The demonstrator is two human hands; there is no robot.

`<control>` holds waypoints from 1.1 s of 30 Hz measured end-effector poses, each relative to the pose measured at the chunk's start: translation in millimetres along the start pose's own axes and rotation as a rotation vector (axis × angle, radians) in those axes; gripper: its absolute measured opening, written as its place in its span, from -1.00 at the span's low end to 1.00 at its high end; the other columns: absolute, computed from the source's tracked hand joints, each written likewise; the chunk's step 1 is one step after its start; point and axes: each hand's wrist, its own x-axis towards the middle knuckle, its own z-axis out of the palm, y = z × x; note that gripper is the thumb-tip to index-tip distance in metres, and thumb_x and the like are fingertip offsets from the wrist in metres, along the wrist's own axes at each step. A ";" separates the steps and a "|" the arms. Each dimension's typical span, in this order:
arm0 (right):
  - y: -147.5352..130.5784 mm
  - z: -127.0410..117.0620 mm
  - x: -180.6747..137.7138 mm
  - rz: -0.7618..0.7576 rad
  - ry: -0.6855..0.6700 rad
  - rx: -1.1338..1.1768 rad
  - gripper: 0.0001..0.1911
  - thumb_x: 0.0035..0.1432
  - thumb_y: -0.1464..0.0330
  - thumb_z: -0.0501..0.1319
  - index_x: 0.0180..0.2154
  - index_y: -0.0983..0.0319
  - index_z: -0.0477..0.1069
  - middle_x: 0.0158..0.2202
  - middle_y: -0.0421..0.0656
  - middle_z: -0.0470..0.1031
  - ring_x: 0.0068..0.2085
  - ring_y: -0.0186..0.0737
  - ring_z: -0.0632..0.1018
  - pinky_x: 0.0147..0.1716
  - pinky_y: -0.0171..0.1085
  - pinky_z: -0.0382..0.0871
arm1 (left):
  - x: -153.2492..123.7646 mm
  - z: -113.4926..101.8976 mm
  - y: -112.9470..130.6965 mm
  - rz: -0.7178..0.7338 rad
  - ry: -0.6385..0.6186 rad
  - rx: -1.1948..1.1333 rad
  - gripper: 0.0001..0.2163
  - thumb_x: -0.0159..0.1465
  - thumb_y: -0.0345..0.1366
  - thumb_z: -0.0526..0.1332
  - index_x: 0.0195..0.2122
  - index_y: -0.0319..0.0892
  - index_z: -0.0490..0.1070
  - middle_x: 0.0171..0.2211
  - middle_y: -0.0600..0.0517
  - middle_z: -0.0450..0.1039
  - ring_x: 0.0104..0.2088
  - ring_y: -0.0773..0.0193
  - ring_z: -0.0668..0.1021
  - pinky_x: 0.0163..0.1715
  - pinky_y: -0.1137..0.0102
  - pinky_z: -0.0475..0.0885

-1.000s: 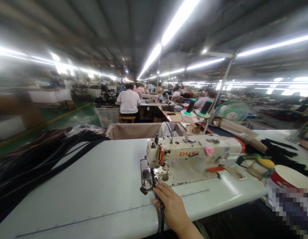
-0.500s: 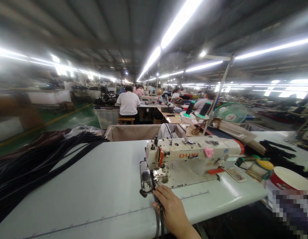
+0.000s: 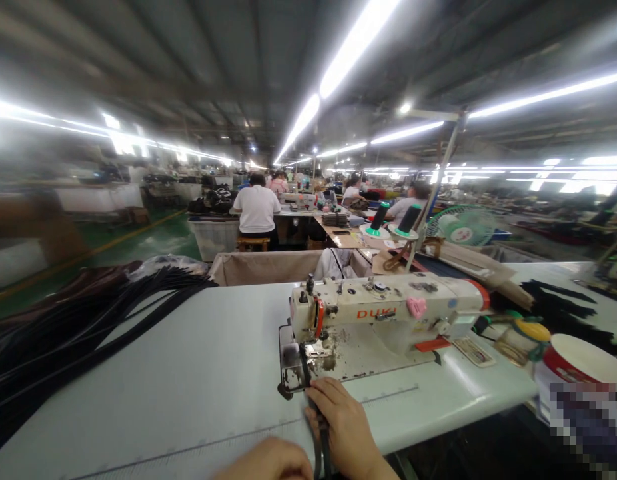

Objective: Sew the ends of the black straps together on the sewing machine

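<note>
Your right hand point(image 3: 338, 420) grasps a narrow, flat black strap point(image 3: 305, 368) at the chipped, cream metal sewing machine point(image 3: 388, 303); I cannot tell your left hand's point(image 3: 273, 460) grip. Far, a beige cloth-walled bin point(image 3: 268, 268) holds crumpled whitish sheeting point(image 3: 332, 263).

One left hand point(image 3: 271, 460) and one right hand point(image 3: 342, 420), two in all, appear at one sewing machine point(image 3: 383, 310) in the foreground. Around them are two tall black thread spools point(image 3: 378, 219), one green fan point(image 3: 461, 225), one yellow-lidded jar point(image 3: 531, 329) and one red-and-white bucket point(image 3: 568, 367).
</note>
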 end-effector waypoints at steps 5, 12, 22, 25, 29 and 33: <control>-0.1 1.2 -1.7 0.022 0.029 0.062 -0.65 0.30 0.52 0.22 0.01 0.07 0.59 -0.07 -0.09 0.64 -0.02 -0.05 0.62 0.00 -0.10 0.58 | 32.4 -22.1 -0.2 0.009 0.557 0.172 -0.53 0.25 -0.53 0.06 0.16 -0.12 0.45 0.14 -0.11 0.51 0.17 0.13 0.53 0.28 0.19 0.38; 2.3 -1.7 -2.2 0.024 0.074 0.161 -0.63 0.27 0.55 0.17 -0.03 0.08 0.58 -0.15 -0.09 0.63 -0.10 -0.08 0.61 -0.10 -0.14 0.58 | 67.5 -15.2 -3.2 0.102 0.585 0.490 -0.61 0.31 -0.52 0.15 0.13 -0.14 0.49 0.24 -0.15 0.45 0.23 0.04 0.52 0.28 0.11 0.43; 35.7 -45.5 -63.7 0.405 0.302 0.201 -0.73 0.37 0.37 0.16 0.01 0.11 0.56 -0.18 -0.08 0.61 -0.19 -0.10 0.62 -0.17 -0.19 0.57 | 67.8 5.5 -29.3 0.205 0.678 0.977 -0.45 0.26 -0.70 0.02 0.19 -0.17 0.46 0.18 -0.14 0.50 0.18 0.07 0.56 0.25 0.13 0.47; 55.3 -64.5 -96.3 0.756 0.544 0.223 -0.73 0.28 0.21 0.24 -0.08 0.18 0.59 -0.31 -0.10 0.56 -0.31 -0.12 0.56 -0.31 -0.20 0.52 | 62.1 4.9 -40.8 0.230 0.698 0.997 -0.43 0.27 -0.68 -0.02 0.22 -0.17 0.46 0.22 -0.14 0.48 0.19 0.09 0.55 0.26 0.14 0.46; 88.5 -85.1 -152.7 1.109 0.769 0.148 -0.67 0.14 0.13 0.24 -0.23 0.24 0.56 -0.48 -0.20 0.47 -0.45 -0.19 0.49 -0.43 -0.25 0.44 | 62.3 -1.4 -55.3 0.307 0.684 0.962 -0.48 0.30 -0.59 0.00 0.24 -0.22 0.45 0.19 -0.20 0.48 0.16 0.03 0.55 0.25 0.12 0.45; 114.1 -111.6 -211.8 1.334 0.940 -0.028 -0.69 0.03 0.17 0.21 -0.25 0.23 0.49 -0.51 -0.24 0.44 -0.48 -0.20 0.48 -0.45 -0.26 0.41 | 63.5 -4.6 -53.0 0.385 0.688 0.912 -0.49 0.33 -0.46 0.02 0.31 -0.27 0.36 0.17 -0.28 0.47 0.16 -0.04 0.53 0.25 0.06 0.42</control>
